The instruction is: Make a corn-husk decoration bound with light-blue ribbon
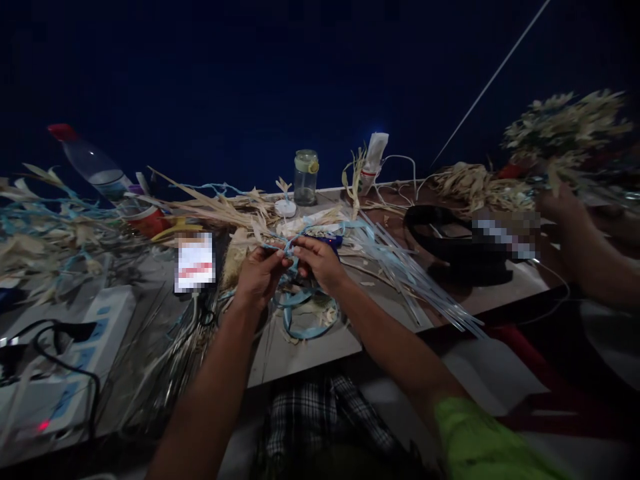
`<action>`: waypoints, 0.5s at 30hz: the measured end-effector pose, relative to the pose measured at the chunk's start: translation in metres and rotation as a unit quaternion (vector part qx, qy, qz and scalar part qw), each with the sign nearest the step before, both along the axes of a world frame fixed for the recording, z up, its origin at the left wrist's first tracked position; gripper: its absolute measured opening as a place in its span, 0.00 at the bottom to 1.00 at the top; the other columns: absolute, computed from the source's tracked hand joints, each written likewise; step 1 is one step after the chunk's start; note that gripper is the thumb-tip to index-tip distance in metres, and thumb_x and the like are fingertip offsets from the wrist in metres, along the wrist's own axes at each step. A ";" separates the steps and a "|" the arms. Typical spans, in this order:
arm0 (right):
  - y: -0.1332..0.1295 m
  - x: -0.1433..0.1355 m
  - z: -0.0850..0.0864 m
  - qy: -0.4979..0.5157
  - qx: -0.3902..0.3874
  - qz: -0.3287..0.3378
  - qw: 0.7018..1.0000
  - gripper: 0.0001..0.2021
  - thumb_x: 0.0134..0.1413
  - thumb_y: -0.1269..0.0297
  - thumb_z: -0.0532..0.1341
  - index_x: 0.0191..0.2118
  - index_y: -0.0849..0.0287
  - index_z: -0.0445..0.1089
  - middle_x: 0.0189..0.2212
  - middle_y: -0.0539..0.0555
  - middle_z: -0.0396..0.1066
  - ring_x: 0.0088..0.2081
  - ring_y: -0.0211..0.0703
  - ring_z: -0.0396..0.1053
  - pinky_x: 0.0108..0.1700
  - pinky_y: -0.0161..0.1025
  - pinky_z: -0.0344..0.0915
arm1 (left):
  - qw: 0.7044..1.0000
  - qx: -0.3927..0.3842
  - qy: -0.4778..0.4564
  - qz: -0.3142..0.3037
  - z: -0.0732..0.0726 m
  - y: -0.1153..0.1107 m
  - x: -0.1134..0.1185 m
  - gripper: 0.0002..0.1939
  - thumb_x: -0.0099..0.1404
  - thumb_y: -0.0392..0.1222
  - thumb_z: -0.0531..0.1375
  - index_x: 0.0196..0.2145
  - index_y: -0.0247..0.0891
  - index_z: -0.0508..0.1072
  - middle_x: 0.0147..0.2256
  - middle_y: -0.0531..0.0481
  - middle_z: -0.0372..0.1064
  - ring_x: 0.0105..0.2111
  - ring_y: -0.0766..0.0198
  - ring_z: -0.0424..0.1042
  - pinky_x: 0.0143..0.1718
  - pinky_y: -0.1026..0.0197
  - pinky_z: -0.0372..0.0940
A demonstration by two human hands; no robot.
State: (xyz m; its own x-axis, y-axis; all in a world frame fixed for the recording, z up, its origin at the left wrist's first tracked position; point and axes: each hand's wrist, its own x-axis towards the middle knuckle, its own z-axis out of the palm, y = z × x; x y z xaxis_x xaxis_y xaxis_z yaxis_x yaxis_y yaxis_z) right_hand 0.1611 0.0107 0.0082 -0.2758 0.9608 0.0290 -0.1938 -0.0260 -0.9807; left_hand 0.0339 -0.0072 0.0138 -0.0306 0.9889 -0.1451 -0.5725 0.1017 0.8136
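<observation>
My left hand (264, 268) and my right hand (316, 263) meet over the middle of the table, fingertips pinched close together. Between them runs a light-blue ribbon (289, 248), gripped by both hands. A loop of the same blue ribbon (305, 331) hangs down onto the tabletop below my hands. Pale dried husk strips (220, 203) lie just beyond my left hand. A dark blue tool (327, 240) lies partly hidden behind my right hand. Clear thin sticks (415, 273) lie to the right.
A glass jar (305, 180) stands at the back, a tilted plastic bottle (97, 167) at the left. A phone (195, 263) with a cable lies left of my hands. A black headband-like object (450, 243) sits right. Another person's hand (565, 213) is near a dried-flower bunch (565, 130).
</observation>
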 end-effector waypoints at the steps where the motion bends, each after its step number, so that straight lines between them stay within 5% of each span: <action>1: 0.001 0.001 -0.001 0.001 -0.002 -0.004 1.000 0.13 0.42 0.58 0.60 0.34 0.61 0.68 0.23 0.46 0.64 0.16 0.26 0.54 0.19 0.29 0.50 | 1.000 0.003 0.004 0.000 0.000 0.000 0.000 0.14 0.40 0.33 0.67 0.27 0.34 0.69 0.21 0.56 0.66 0.19 0.75 0.64 0.25 0.70 0.62; 8: 0.006 0.004 -0.004 -0.029 -0.014 -0.031 0.999 0.10 0.37 0.60 0.63 0.26 0.62 0.68 0.19 0.45 0.62 0.20 0.28 0.52 0.23 0.30 0.48 | 0.999 0.027 0.032 0.010 -0.005 0.001 0.000 0.14 0.42 0.34 0.66 0.29 0.35 0.70 0.22 0.56 0.66 0.20 0.75 0.64 0.26 0.70 0.62; 15: 0.003 0.007 0.004 -0.003 -0.070 0.029 0.997 0.13 0.32 0.61 0.66 0.24 0.63 0.66 0.17 0.44 0.60 0.18 0.26 0.49 0.21 0.29 0.44 | 0.999 0.031 0.032 0.030 -0.003 0.001 0.000 0.14 0.41 0.35 0.66 0.28 0.36 0.70 0.21 0.57 0.65 0.20 0.74 0.64 0.25 0.68 0.61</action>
